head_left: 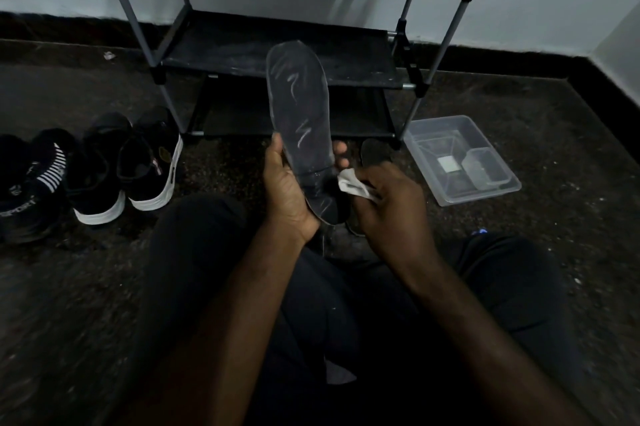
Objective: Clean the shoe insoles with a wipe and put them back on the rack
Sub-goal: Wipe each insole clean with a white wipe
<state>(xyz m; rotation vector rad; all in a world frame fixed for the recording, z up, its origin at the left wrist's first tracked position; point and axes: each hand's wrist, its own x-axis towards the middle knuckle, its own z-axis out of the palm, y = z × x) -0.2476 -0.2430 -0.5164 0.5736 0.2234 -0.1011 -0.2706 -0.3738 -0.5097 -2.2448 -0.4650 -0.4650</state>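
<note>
My left hand (287, 186) grips a dark grey insole (299, 106) near its heel and holds it upright, toe end up, in front of the rack. Pale streaks mark its face. My right hand (388, 203) pinches a crumpled white wipe (353, 184) that touches the insole's lower right edge. A second dark insole (375, 153) lies on the floor behind my right hand, partly hidden by it. The black shoe rack (277, 47) with grey poles stands against the wall, and its visible shelves hold nothing.
Several black shoes (93, 169), two with white soles, sit in a row on the floor at left. A clear plastic box (460, 158) with a smaller tub inside rests on the floor at right. My legs in dark trousers fill the foreground.
</note>
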